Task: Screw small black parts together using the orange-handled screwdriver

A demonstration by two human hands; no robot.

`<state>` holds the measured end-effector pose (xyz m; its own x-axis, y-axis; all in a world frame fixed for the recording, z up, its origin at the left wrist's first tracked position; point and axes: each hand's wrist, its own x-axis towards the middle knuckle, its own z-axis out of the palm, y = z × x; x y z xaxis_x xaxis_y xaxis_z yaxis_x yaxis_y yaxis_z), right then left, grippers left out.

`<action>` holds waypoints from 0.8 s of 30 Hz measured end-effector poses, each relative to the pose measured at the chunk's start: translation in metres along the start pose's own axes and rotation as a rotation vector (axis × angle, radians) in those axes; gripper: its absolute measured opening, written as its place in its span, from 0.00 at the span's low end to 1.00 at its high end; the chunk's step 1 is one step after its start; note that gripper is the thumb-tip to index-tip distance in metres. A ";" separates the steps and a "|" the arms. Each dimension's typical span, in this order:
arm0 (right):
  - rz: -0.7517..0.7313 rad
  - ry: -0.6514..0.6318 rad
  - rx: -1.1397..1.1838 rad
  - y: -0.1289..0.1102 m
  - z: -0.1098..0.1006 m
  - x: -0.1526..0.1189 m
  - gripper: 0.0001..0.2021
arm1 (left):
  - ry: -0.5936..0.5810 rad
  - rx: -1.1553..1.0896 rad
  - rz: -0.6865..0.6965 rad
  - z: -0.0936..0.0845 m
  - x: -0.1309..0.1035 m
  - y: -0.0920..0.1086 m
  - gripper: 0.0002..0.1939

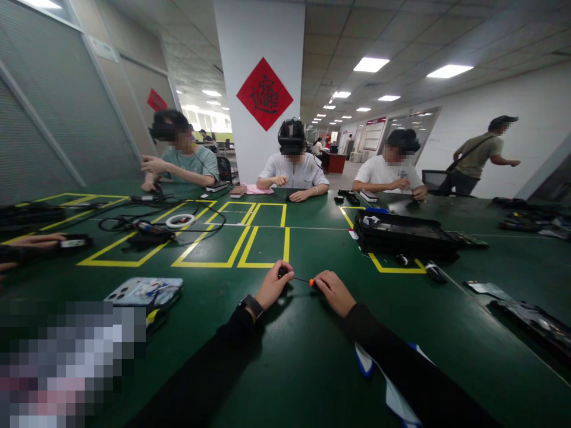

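Observation:
Just above the green table, my left hand is closed on a small round black object whose kind I cannot make out. Fingers of my right hand pinch a screwdriver with an orange collar and a thin dark shaft. That shaft points left to the fingers of my left hand; whether its tip touches the black object cannot be seen. Most of the screwdriver's handle is hidden by my right hand.
Yellow tape outlines mark the table beyond my hands. Left are a phone and tangled black cables. A black tray-like case stands right. A blue-and-white item lies under my right forearm. Several people sit around the table.

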<state>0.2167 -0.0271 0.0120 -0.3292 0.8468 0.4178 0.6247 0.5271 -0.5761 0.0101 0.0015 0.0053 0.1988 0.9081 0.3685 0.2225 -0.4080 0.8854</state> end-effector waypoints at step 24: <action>-0.016 0.013 -0.017 -0.001 -0.001 0.000 0.07 | -0.003 0.019 0.001 -0.001 0.000 0.002 0.08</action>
<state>0.2164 -0.0273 0.0132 -0.3300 0.8370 0.4364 0.6311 0.5394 -0.5574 0.0098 0.0010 0.0074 0.2015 0.9074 0.3688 0.2406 -0.4109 0.8794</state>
